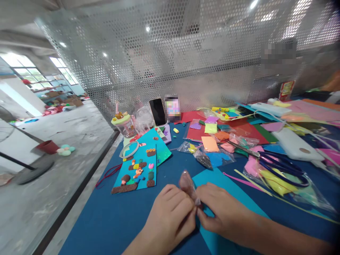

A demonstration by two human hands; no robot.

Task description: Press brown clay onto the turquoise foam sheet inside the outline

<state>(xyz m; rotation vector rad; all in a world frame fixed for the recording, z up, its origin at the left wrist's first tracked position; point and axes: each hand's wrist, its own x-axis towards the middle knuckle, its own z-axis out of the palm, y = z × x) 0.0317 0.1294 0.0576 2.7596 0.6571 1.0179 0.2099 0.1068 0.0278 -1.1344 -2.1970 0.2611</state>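
Observation:
Between both hands is a small clear plastic bag of brown modelling clay (pixel 186 182). My left hand (pixel 172 210) is closed, its fingers pinching the bag's lower end. From the other side my right hand (pixel 219 207) pinches the same end, thumb and forefinger together. Beneath the hands lies a bright blue paper sheet (pixel 212 177) on the dark blue tabletop (pixel 90 219). Left of the hands is a blue card (pixel 146 170) decorated with small clay figures, brown strips and a mushroom shape. Just beyond the bag rests another bag of dark clay (pixel 203 159).
Blue-handled scissors (pixel 281 168) lie on clay bags at the right, near a white power bank (pixel 297 143). A phone (pixel 157 111) leans at the back beside a lidded cup (pixel 126 125). A tape roll (pixel 129 150) rests on the card. Behind stands a perforated metal screen (pixel 159 63).

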